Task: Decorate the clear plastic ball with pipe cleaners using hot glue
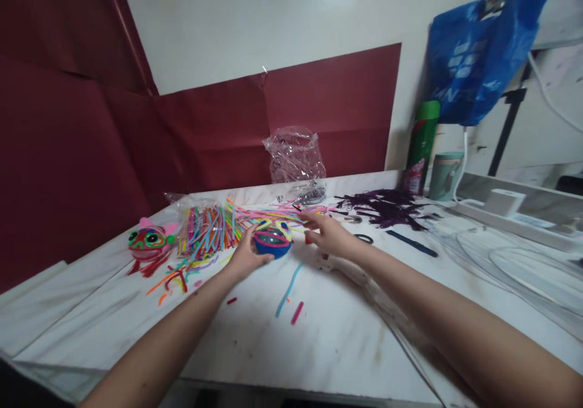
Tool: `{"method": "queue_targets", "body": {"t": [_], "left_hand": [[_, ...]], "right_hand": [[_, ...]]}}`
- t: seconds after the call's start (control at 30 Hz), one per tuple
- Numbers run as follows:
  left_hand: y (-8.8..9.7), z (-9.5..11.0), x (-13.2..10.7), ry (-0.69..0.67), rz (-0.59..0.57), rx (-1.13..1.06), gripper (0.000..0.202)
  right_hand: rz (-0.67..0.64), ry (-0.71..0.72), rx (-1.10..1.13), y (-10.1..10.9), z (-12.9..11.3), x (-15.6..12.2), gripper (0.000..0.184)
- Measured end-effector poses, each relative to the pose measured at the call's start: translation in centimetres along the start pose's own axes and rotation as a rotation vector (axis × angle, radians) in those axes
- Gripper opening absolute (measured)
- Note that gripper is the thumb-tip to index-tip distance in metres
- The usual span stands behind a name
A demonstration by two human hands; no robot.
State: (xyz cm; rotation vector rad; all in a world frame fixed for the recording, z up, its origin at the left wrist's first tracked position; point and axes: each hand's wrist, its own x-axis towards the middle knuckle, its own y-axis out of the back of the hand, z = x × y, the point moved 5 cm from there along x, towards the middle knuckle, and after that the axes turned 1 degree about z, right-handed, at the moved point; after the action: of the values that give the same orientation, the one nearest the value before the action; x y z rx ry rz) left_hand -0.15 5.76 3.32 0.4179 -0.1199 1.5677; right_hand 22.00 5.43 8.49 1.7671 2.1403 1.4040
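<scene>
While the left hand (246,256) cups the blue ball (276,249), the right hand (327,235) hovers just right of it

Because the blue ball is round and only one hand steadies it, on or just over the table (337,353), it could roll or twist if that grip slackened. The left hand is curled about its left side, thumb low at the front; the right hand's fingers are loosely bent and spread, apart from the ball, and whether they pinch anything small I cannot tell. Squeezing too hard might lift the yellow and pink strips (286,228) on the ball's upper part, if they are only lightly stuck. Right of the ball, by the right forearm (423,299), lies a pale corded thing (350,274), too blurred to name; the arm could snag it. Nearer the person than the ball, a light-blue stem (290,286) and a short pink piece (297,312) lie loose, easily swept aside.

The table is white, marble-patterned and lightly stained. Left of the ball sit coloured stems (207,229) and, farther left, a red figure (148,247); beyond the ball to the right lie purple strands (387,204). Behind the ball, a clear bag (296,156) stands before dark red paper (346,116) on a pale wall (204,31), and far to the ball's right a blue bag (478,62) hangs near a green can (423,138)
</scene>
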Motion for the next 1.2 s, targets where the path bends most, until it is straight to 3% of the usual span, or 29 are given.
{"method": "queue_targets", "body": {"t": [0.13,0.2,0.3,0.4,0.47,0.57,0.7,0.8,0.9,1.03,1.2], "left_hand": [[-0.2,-0.7,-1.1,-0.042,0.045,0.021,0.099],[-0.1,-0.6,-1.2,-0.102,0.099,0.108,0.097],[0.3,-0.2,-1.0,-0.149,0.177,0.143,0.088],[1.6,0.0,-0.6,-0.169,0.33,0.035,0.056],[2.8,0.0,-0.4,-0.185,0.408,0.003,0.04],[4.2,-0.3,-0.2,-0.192,0.437,0.01,0.036],[4.6,-0.8,0.1,-0.18,0.416,0.032,0.038],[3.8,-0.7,0.2,-0.182,0.348,0.067,0.056],[2.2,0.4,0.0,-0.299,0.182,0.255,0.073],[0.0,1.1,-0.8,-0.452,-0.051,0.481,0.065],[0.1,1.6,-1.5,-0.528,0.011,0.613,0.055]], "right_hand": [[-0.001,-0.057,-0.244,4.4,-0.7,-0.6,0.024],[-0.059,-0.1,-0.396,5.4,-0.3,-2.0,0.015],[-0.167,-0.166,-0.567,4.8,1.5,-5.3,0.016],[-0.244,-0.217,-0.656,3.0,3.4,-8.3,0.028],[-0.241,-0.22,-0.685,1.9,4.3,-9.3,0.03],[-0.222,-0.205,-0.701,0.9,5.0,-9.8,0.023],[-0.197,-0.133,-0.668,0.9,5.2,-9.8,0.023],[-0.128,-0.125,-0.664,2.8,6.0,-9.5,0.025],[-0.029,-0.185,-0.684,5.8,8.1,-8.8,0.03],[0.057,-0.296,-0.722,9.0,11.9,-8.1,0.033],[0.093,-0.269,-0.739,9.5,15.0,-8.4,0.023]]}}
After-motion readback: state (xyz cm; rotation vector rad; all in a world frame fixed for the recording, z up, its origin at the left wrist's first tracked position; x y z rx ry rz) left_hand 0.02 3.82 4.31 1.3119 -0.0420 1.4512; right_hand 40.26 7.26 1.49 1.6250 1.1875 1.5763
